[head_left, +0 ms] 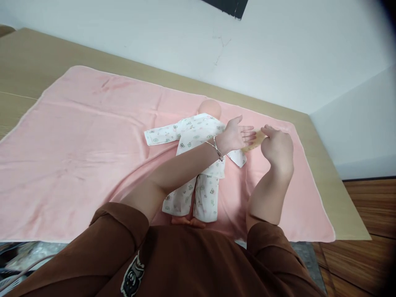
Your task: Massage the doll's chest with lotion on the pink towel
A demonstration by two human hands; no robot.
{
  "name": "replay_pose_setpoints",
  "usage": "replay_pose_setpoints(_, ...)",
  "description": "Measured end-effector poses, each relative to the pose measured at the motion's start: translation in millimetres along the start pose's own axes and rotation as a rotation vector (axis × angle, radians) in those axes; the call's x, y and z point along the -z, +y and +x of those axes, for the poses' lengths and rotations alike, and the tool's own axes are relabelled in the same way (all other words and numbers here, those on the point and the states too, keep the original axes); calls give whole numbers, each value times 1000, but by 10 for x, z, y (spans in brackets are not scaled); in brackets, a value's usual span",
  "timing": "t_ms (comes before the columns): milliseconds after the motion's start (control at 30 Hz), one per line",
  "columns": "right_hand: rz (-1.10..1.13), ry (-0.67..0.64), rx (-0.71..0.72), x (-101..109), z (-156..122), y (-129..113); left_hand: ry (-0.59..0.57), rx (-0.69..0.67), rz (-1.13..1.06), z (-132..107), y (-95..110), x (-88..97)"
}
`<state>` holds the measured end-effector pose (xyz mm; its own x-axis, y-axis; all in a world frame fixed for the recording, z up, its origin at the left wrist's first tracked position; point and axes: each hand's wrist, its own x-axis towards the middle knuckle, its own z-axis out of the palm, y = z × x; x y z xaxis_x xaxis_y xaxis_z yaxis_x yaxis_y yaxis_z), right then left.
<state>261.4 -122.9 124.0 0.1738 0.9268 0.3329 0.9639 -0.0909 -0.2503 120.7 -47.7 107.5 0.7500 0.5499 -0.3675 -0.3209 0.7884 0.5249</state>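
A baby doll (210,108) lies on its back on the pink blanket (77,123), dressed in a white printed top (193,134) and matching trousers (206,198). My left hand (236,134) reaches across the doll's chest, fingers stretched and apart, palm showing. Beyond those fingertips is a small yellow patterned cloth (255,141), partly hidden. My right hand (276,146) is bent inward at the cloth's other end; the fingers look curled onto it, though most are hidden behind the hand. One sleeve (238,158) of the top lies below my left hand.
The blanket covers much of a wooden table (324,173), with a white wall (154,33) behind it. A brown wooden floor (365,214) shows at the right. Under the table's front left are a cable (34,264) and clear plastic.
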Motion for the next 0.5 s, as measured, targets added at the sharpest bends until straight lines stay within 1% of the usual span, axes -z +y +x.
replay_pose_setpoints(100, 22, 29, -108, 14, 40, -30, -24, -9, 70, -115, -11, 128)
replay_pose_setpoints(200, 88, 49, -172, 25, 83, -29, -27, -41, 174, -298, -22, 352)
replay_pose_setpoints(267, 128, 53, -208, 16, 100, -13, -8, -56, 225, -443, -8, 510)
replay_pose_setpoints(333, 191, 51, -236, -5, 104, 10, 12, -51, 244, -593, 30, 629)
replay_pose_setpoints(400, 271, 65, -266, -33, 97, 30, 28, -54, 246, -738, 80, 691)
replay_pose_setpoints(500, 355, 147, -295, -53, 62, 0, 43, -105, 319, -916, 146, 714)
